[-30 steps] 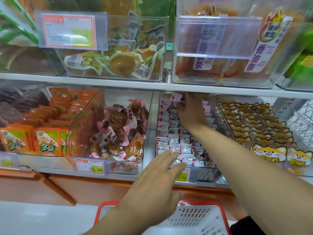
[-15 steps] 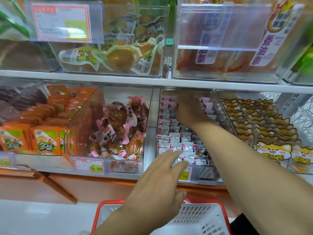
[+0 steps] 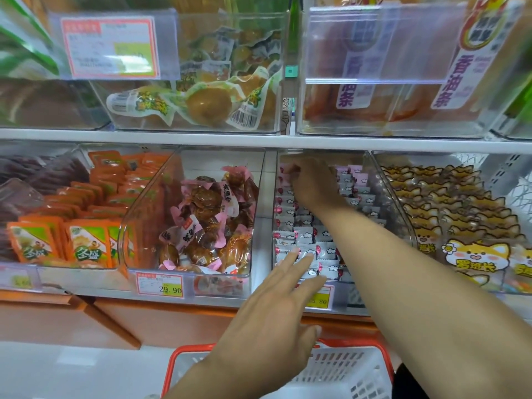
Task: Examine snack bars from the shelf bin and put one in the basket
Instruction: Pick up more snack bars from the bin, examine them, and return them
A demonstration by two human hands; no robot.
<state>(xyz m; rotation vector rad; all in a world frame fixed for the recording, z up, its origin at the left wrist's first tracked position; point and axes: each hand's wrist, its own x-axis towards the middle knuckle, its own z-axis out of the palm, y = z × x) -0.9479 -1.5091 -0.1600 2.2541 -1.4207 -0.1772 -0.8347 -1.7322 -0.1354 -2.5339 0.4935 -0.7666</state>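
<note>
The snack bars (image 3: pixel 309 240) lie in neat rows inside the clear shelf bin (image 3: pixel 374 180) on the lower shelf, between a bin of brown snacks in pink wrappers (image 3: pixel 207 223) and a bin of cat packs (image 3: pixel 460 214); the right hand (image 3: pixel 312 184) is deep at the back of the bin with its fingers curled down onto the bars, but I cannot tell if it holds one; the left hand (image 3: pixel 276 312) is open, its fingers straight, its tips touching or just above the front bars; the basket (image 3: pixel 345 370) with the red rim sits low, right under the hands, and no bar shows in the part we can see; so I think the looking part is going on now, and picking one bar and dropping it in is not done yet; the upper shelf (image 3: pixel 201 136) hangs close over the right hand, and the bin walls are tight on both sides, so the way out is toward the front; below that there is open room down to the basket.
</note>
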